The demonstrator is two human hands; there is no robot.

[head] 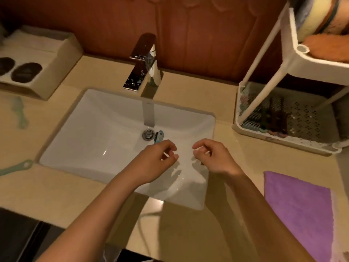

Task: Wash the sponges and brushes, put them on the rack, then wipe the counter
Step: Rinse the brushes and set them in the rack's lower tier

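Your right hand (215, 159) hangs with loosely bent fingers holding nothing, your left hand (158, 159) too I think, and the small brush (158, 137) lies just past your left fingertips (173, 148) by the drain (148, 134), where the running water (149, 114) could push it away from you.

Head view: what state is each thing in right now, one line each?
faucet, running into the sink.
left hand, curled above the sink.
right hand, loosely curled, nothing seen in it.
small brush, in the sink beside the drain, at the left hand's fingers; grip unclear.
rack, brushes lying in its lower tray.
purple cloth, flat on the counter.
green brush, lying on the counter, left.
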